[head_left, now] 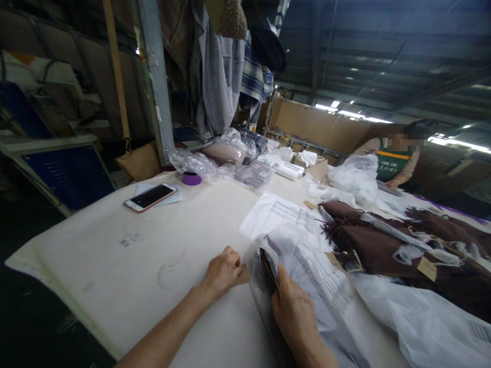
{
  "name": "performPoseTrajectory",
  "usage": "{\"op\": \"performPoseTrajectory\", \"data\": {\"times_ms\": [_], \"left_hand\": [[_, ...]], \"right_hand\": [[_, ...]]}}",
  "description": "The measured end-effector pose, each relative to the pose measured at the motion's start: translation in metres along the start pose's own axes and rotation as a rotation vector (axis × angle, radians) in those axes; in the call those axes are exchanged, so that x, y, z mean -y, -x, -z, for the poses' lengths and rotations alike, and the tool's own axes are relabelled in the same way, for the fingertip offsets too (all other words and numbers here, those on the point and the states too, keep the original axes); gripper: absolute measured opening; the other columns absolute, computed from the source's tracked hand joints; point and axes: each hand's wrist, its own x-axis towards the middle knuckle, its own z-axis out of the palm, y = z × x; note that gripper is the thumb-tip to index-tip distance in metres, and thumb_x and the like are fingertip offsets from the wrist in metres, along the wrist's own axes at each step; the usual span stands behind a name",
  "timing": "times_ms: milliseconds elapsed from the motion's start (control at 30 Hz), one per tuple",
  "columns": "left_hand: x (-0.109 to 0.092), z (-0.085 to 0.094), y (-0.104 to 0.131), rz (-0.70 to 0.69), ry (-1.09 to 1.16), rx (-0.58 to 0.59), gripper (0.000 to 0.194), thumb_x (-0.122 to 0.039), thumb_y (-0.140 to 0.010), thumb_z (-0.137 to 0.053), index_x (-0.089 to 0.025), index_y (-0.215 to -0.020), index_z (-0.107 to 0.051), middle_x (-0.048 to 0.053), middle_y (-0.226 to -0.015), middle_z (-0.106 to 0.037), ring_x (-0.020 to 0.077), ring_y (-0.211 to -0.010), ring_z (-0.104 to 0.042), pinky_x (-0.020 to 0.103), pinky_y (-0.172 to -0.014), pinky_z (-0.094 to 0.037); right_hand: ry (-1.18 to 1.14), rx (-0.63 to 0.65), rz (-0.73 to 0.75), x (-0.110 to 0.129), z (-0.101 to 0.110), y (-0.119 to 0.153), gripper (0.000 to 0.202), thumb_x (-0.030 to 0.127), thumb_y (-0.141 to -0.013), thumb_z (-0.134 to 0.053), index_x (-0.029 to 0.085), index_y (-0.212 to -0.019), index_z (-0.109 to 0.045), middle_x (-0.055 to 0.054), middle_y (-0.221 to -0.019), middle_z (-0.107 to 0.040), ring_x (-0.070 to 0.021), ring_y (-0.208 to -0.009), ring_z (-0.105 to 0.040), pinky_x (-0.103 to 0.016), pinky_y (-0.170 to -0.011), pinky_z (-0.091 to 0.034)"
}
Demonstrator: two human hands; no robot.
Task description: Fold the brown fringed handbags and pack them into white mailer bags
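Note:
My left hand (223, 272) is closed just above the table, its fingers pinching a small brown card tag (242, 276). To the right, my right hand (293, 309) grips the edge of a clear printed plastic bag (307, 271), thumb on top. Dark folded cloth (269, 270) shows at the bag's mouth; most of it lies hidden inside. Brown fringed scarves (368, 243) with card tags are spread to the right of the bag. Behind it lies another printed plastic bag (278, 214), flat on the table.
A phone (150, 197) and a purple tape roll (191, 178) lie on the white table (95, 240). Wrapped packages (222, 153) stand farther back beside a metal post (155, 76). A co-worker (395, 158) is across the table at right. Loose plastic bags (425, 312) lie near right.

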Motion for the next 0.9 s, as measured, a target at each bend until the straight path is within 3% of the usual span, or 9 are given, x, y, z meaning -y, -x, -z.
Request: {"op": "performPoseTrajectory", "data": {"times_ms": [67, 200, 300, 400, 600, 700, 900], "left_hand": [[-0.004, 0.003, -0.002, 0.026, 0.007, 0.017, 0.011, -0.015, -0.073, -0.055, -0.020, -0.063, -0.056, 0.002, -0.073, -0.056, 0.0188, -0.076, -0.057, 0.027, -0.070, -0.038], [-0.006, 0.007, 0.001, 0.065, 0.067, 0.024, 0.008, -0.024, -0.069, -0.062, -0.021, -0.068, -0.055, 0.000, -0.069, -0.057, 0.0183, -0.069, -0.055, 0.026, -0.063, -0.034], [-0.005, 0.004, 0.003, 0.129, 0.123, 0.057, 0.017, -0.015, -0.056, -0.069, -0.020, -0.064, -0.055, -0.003, -0.060, -0.055, 0.0158, -0.061, -0.052, 0.023, -0.056, -0.030], [-0.007, 0.002, 0.005, 0.177, 0.184, 0.066, 0.019, -0.006, -0.054, -0.065, -0.019, -0.053, -0.050, -0.005, -0.052, -0.051, 0.0134, -0.054, -0.050, 0.022, -0.052, -0.028], [-0.030, -0.001, 0.002, 0.187, 0.251, -0.141, 0.023, -0.006, -0.067, -0.052, -0.020, -0.051, -0.044, -0.004, -0.050, -0.045, 0.0136, -0.053, -0.045, 0.025, -0.056, -0.027], [-0.040, -0.011, -0.006, 0.198, 0.320, -0.172, 0.023, -0.005, -0.068, -0.053, -0.020, -0.052, -0.048, -0.003, -0.049, -0.046, 0.0149, -0.057, -0.050, 0.025, -0.060, -0.030], [-0.045, -0.034, -0.018, 0.305, 0.538, -0.020, 0.029, -0.009, -0.075, -0.054, -0.019, -0.048, -0.050, -0.005, -0.038, -0.044, 0.0133, -0.044, -0.050, 0.024, -0.054, -0.036]], "right_hand": [[0.001, 0.026, -0.008, 0.001, 0.003, -0.001, 0.057, 0.001, -0.069, -0.038, 0.004, -0.125, -0.050, -0.015, -0.098, -0.068, -0.0205, -0.080, -0.067, -0.027, -0.069, -0.052], [-0.035, 0.039, -0.022, 0.002, 0.006, -0.001, 0.057, 0.000, -0.070, -0.035, 0.001, -0.125, -0.048, -0.016, -0.099, -0.068, -0.0227, -0.085, -0.066, -0.031, -0.072, -0.053], [-0.052, 0.061, -0.016, 0.002, 0.006, -0.001, 0.058, 0.000, -0.069, -0.035, 0.000, -0.126, -0.046, -0.017, -0.100, -0.067, -0.0236, -0.086, -0.066, -0.033, -0.072, -0.053], [-0.039, 0.087, -0.023, 0.002, 0.009, -0.002, 0.058, 0.000, -0.069, -0.035, 0.000, -0.126, -0.047, -0.017, -0.100, -0.067, -0.0236, -0.085, -0.066, -0.033, -0.071, -0.054], [-0.069, 0.103, -0.022, 0.003, 0.012, -0.002, 0.056, 0.001, -0.071, -0.034, -0.001, -0.126, -0.046, -0.017, -0.100, -0.067, -0.0236, -0.088, -0.066, -0.033, -0.073, -0.053], [-0.064, 0.091, -0.009, 0.003, 0.010, -0.001, 0.057, 0.000, -0.070, -0.034, -0.001, -0.126, -0.045, -0.016, -0.095, -0.068, -0.0234, -0.082, -0.066, -0.033, -0.069, -0.052], [-0.080, 0.024, 0.000, 0.000, 0.008, 0.002, 0.057, -0.001, -0.069, -0.034, 0.003, -0.124, -0.047, -0.014, -0.093, -0.069, -0.0206, -0.079, -0.066, -0.029, -0.068, -0.050]]}}
